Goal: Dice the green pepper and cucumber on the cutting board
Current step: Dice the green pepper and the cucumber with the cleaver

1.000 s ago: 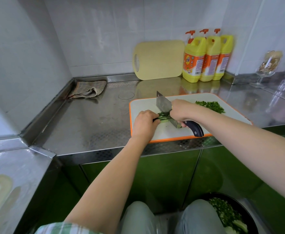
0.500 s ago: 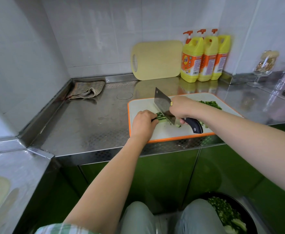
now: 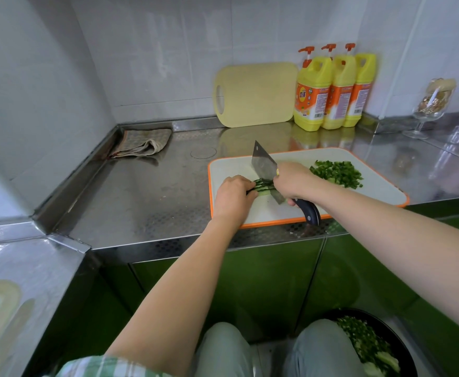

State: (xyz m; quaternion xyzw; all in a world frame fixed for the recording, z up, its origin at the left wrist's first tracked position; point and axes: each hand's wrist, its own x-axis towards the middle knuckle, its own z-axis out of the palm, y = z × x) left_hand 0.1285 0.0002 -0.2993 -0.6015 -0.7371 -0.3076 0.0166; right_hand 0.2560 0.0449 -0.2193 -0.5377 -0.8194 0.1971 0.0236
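board: white cutting board with orange rim (image 3: 380, 186) on steel counter (image 3: 141, 191), right of centre
diced pile: green diced bits (image 3: 337, 172) at far right of board, right of both hands
strips: dark green cucumber strips (image 3: 262, 184) between the hands, near left of board
right hand (image 3: 293, 179): clenched on cleaver with black handle (image 3: 266, 170), blade across strips
left hand (image 3: 233, 198): curled, fingers pinning strips' left end
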